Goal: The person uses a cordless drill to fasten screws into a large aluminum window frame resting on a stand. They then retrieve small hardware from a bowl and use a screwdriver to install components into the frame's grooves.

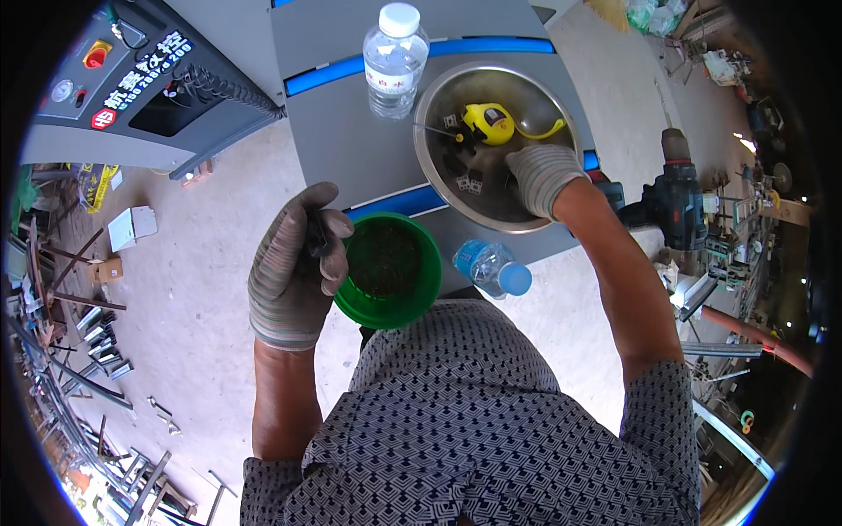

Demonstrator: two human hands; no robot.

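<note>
My gloved left hand (294, 263) is raised beside a green bucket (424, 298), fingers curled round a small black piece (316, 235) whose kind I cannot make out. Dark, fine bits lie in the bucket, too small to name. Over the right side of a steel bowl (430, 182) reaches my gloved right hand (542, 178), its fingertips pointing down and hidden. Inside the bowl rest a yellow and black tape measure (491, 124) with a yellow strap, a thin rod with a yellow end (458, 138), and several small metal fittings (469, 183).
Behind the bucket stands a clear bottle with a white cap (399, 19). Nearer me, a blue-capped bottle (500, 270) lies tilted. A cordless drill (680, 197) is right of the bowl. A grey machine panel (132, 70) rises at far left; metal offcuts (105, 346) litter the floor.
</note>
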